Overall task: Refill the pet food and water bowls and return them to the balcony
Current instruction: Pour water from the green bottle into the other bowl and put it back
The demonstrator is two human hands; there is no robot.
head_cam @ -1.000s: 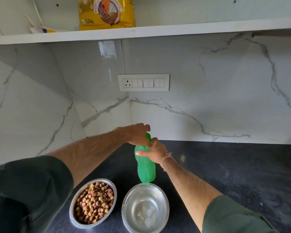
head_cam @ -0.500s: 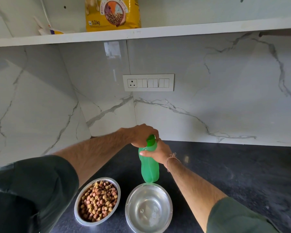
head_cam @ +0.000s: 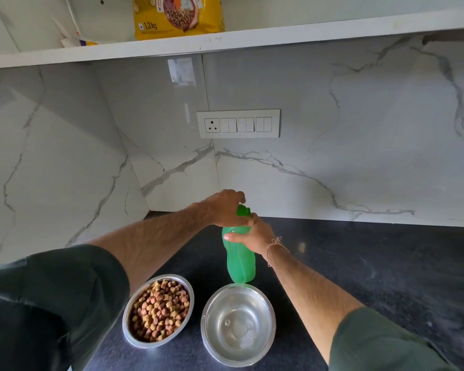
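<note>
Hardly anything has moved: left hand (head_cam: 225,208) stays clenched on the cap (head_cam: 243,211), right hand (head_cam: 252,236) grasps the green bottle (head_cam: 240,259) behind filled food bowl (head_cam: 158,311) and still-unfilled water bowl (head_cam: 238,324).

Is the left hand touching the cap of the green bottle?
Touching. The head view shows the left hand closed over the cap of the green bottle, no gap visible, while the right hand grips the bottle's neck.
</note>
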